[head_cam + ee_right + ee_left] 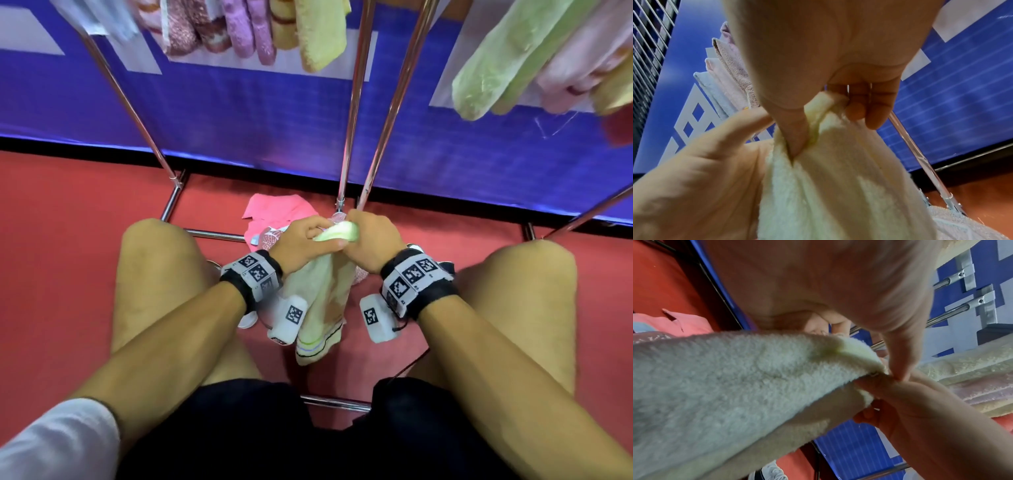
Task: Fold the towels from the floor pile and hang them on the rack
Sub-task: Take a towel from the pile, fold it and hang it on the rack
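Observation:
A pale yellow-green towel (322, 301) with a striped hem hangs between my knees, bunched at its top. My left hand (305, 243) and right hand (368, 240) both grip that top edge, knuckles close together. In the left wrist view my left thumb pinches the fluffy towel (735, 378) against the fingers. In the right wrist view my right thumb and curled fingers clamp a fold of the towel (828, 178). Behind the hands a pink towel (274, 209) and a patterned one (269, 238) lie on the red floor. The chrome rack (352, 113) stands ahead with several folded towels (318, 31) hung above.
A blue and white banner (239, 120) runs behind the rack. Rack base bars (212, 234) cross the red carpet (58, 257) near my knees, and another bar (335, 402) lies close under me. More hung towels (513, 61) fill the upper right.

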The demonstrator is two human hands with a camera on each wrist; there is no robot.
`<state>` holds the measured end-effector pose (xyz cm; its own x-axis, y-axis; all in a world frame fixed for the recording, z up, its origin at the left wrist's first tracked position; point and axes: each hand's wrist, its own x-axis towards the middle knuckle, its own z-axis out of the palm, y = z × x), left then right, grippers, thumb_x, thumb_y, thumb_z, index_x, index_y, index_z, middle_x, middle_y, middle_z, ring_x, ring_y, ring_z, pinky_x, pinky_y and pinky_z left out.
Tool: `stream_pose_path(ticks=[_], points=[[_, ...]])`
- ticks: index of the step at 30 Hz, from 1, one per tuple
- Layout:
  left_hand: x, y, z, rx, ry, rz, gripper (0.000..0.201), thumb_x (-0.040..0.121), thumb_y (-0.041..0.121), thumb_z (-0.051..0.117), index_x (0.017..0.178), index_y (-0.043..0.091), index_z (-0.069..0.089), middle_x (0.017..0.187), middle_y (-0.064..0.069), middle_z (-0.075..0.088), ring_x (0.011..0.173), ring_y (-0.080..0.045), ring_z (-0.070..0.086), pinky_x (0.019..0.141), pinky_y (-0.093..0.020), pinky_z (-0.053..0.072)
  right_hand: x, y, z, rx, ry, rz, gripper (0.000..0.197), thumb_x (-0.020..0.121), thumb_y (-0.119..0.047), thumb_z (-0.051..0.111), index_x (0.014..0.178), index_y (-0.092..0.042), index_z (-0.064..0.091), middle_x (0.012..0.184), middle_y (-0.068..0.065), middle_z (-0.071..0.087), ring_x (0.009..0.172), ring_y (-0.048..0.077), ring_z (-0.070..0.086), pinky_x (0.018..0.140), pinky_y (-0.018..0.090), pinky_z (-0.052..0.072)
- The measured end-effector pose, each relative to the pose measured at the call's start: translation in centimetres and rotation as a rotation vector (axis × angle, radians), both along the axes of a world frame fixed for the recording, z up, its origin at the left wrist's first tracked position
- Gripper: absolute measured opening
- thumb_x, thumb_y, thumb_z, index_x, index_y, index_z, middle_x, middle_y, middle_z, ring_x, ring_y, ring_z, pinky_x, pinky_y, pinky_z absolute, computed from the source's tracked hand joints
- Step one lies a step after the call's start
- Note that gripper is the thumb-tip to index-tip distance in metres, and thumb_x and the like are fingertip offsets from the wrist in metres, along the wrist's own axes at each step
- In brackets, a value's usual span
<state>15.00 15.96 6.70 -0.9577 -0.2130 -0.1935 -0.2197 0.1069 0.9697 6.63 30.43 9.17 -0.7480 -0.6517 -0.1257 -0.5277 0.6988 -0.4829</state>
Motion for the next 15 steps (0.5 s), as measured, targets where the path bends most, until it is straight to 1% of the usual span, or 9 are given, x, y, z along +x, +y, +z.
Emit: stream_pose_path(ticks=[2,4,7,9,10,11,13,14,15], points=[[-0.2,-0.1,0.0,0.005,0.014,-0.005,0.05,0.064,0.043,0.082,0.102,0.013,0.068,0.096,-0.008,0.07,0.087,-0.013,0.062,0.082,-0.03,0.049,-0.4,0.1,-0.1,-0.012,-0.009,-0.059,0.019,0.08,-0.035,0.064,0.08,-0.022,0.049,0.091,0.009,0.067,0.087,0.037,0.06,0.066,0.031,0.035],[-0.3,-0.2,0.1,0.013,0.006,-0.024,0.046,0.067,0.033,0.084,0.104,0.014,0.066,0.093,0.002,0.069,0.085,-0.011,0.062,0.08,-0.028,0.05,-0.7,0.3,-0.1,-0.032,-0.027,-0.121,0.026,0.078,-0.045,0.058,0.075,-0.021,0.05,0.089,0.009,0.067,0.084,0.035,0.057,0.067,0.031,0.034],[-0.2,-0.2,-0.1,-0.018,0.009,-0.057,0.057,0.071,0.012,0.085,0.122,0.016,0.06,0.108,0.007,0.069,0.096,-0.003,0.065,0.087,-0.023,0.051,-0.6,0.3,0.1,-0.049,-0.076,-0.142,0.039,0.078,-0.053,0.041,0.074,-0.017,0.055,0.083,0.009,0.065,0.082,0.035,0.054,0.067,0.032,0.033],[-0.2,-0.1,-0.4,-0.115,-0.007,-0.07,0.058,0.073,0.007,0.081,0.125,0.021,0.058,0.112,0.011,0.067,0.101,0.002,0.063,0.09,-0.024,0.052,-0.4,0.4,0.4,-0.08,-0.124,-0.152,0.042,0.087,-0.048,0.038,0.068,-0.014,0.051,0.072,0.007,0.058,0.078,0.036,0.052,0.065,0.033,0.031],[-0.3,0.0,-0.7,-0.179,-0.013,-0.062,0.052,0.076,0.01,0.078,0.122,0.023,0.059,0.11,0.011,0.067,0.1,0.002,0.064,0.091,-0.027,0.053,-0.4,0.4,0.7,-0.104,-0.141,-0.171,0.042,0.092,-0.044,0.039,0.064,-0.014,0.048,0.068,0.006,0.056,0.077,0.037,0.051,0.065,0.033,0.03],[-0.4,-0.1,-1.1,-0.241,-0.015,-0.037,0.043,0.079,0.016,0.075,0.119,0.022,0.06,0.107,0.01,0.068,0.099,-0.002,0.065,0.092,-0.034,0.053,-0.5,0.5,0.9,-0.13,-0.153,-0.196,0.043,0.095,-0.04,0.039,0.062,-0.014,0.045,0.068,0.007,0.055,0.077,0.036,0.05,0.065,0.034,0.03],[-0.6,-0.4,-1.5,-0.305,-0.001,0.034,0.032,0.082,0.03,0.066,0.112,0.018,0.064,0.101,0.001,0.071,0.095,-0.018,0.067,0.088,-0.045,0.053,-0.7,0.6,1.2,-0.174,-0.175,-0.241,0.044,0.098,-0.037,0.038,0.061,-0.014,0.044,0.073,0.011,0.058,0.079,0.036,0.05,0.066,0.035,0.03],[-0.8,-0.6,-1.6,-0.315,0.013,0.062,0.029,0.084,0.034,0.061,0.108,0.017,0.066,0.099,-0.003,0.071,0.092,-0.022,0.066,0.085,-0.045,0.053,-0.9,0.6,1.4,-0.19,-0.183,-0.257,0.044,0.099,-0.036,0.037,0.061,-0.014,0.044,0.076,0.013,0.059,0.08,0.037,0.05,0.067,0.035,0.03],[-0.9,-0.7,-1.6,-0.326,0.025,0.086,0.027,0.087,0.036,0.056,0.105,0.017,0.067,0.097,-0.004,0.071,0.09,-0.023,0.065,0.083,-0.042,0.053,-1.0,0.7,1.5,-0.2,-0.187,-0.269,0.045,0.099,-0.035,0.036,0.061,-0.013,0.045,0.078,0.014,0.059,0.081,0.037,0.05,0.068,0.035,0.031]])
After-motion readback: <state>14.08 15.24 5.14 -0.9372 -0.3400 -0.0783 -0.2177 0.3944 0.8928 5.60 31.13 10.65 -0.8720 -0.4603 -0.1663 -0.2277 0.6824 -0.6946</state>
